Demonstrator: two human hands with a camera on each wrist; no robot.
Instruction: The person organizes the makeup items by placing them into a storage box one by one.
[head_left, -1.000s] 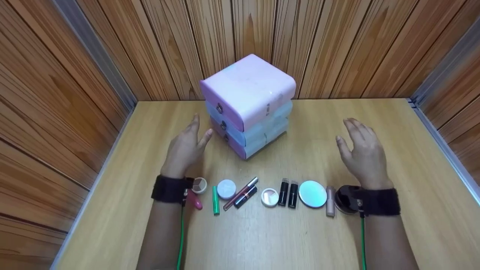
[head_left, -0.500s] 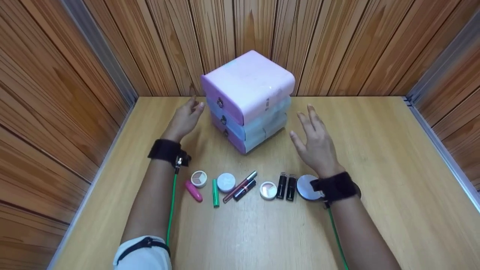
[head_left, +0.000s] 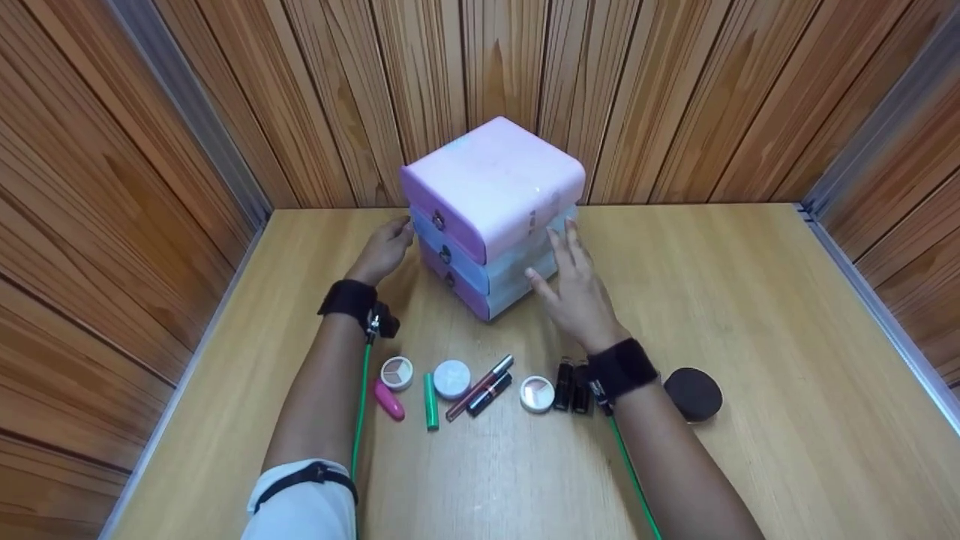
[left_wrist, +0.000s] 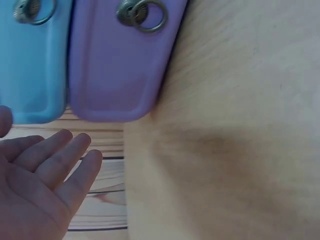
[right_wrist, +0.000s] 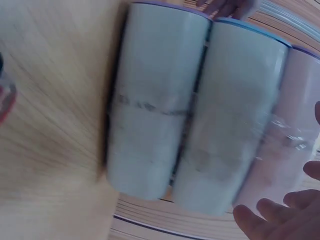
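A stacked drawer box (head_left: 499, 187) with a pale pink top stands at the back middle of the table. Its purple and blue fronts carry metal ring pulls, and one purple front (left_wrist: 112, 65) fills the top of the left wrist view. My left hand (head_left: 384, 251) is at the box's left side, fingers extended close to the drawer fronts, partly behind the corner in the head view. Against the right side overlaps my right hand (head_left: 576, 296), fingers spread and pointing up along the pale side wall (right_wrist: 150, 100). Neither hand grips anything.
Makeup lies in a row in front: a pink tube (head_left: 388, 400), a three-colour pot (head_left: 397, 373), a green tube (head_left: 430, 402), a white jar (head_left: 452, 379), slim tubes (head_left: 480, 388), a white compact (head_left: 538, 394), black tubes (head_left: 564, 384) and a dark round compact (head_left: 694, 394). Wood-panel walls (head_left: 510, 60) enclose the table.
Both hands have moved in to the drawer box, the right hand travelling far leftward and the left forward. The right forearm now covers the shiny round disc and the mauve tube.
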